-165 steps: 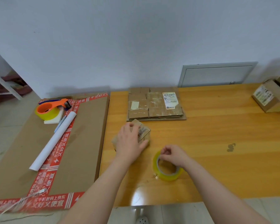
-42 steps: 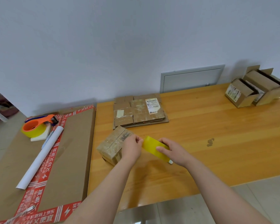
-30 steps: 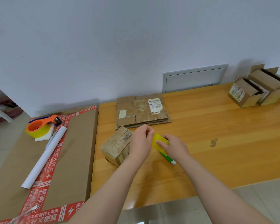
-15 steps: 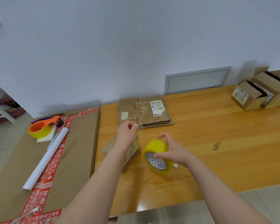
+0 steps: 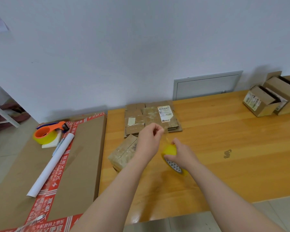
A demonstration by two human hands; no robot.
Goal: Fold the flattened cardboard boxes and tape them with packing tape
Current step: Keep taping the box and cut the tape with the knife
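Observation:
A small folded cardboard box (image 5: 122,153) wrapped in clear tape sits on the wooden table (image 5: 224,148), partly behind my left forearm. My right hand (image 5: 182,154) grips a yellow roll of packing tape (image 5: 172,158), held on edge just right of the box. My left hand (image 5: 149,139) is raised above the box and pinches the free end of the clear tape strip (image 5: 166,138), which runs down to the roll. A stack of flattened cardboard boxes (image 5: 151,118) lies behind my hands near the wall.
At the table's far right stand open cardboard boxes (image 5: 273,97). Left of the table lies a large flat carton (image 5: 84,156) with red printed tape, carrying an orange tape dispenser (image 5: 47,133), a white paper roll (image 5: 52,163) and a small notepad.
My left hand has lifted off the small box and pulled a strip of tape up from the roll. My right hand has turned the roll and holds it lower.

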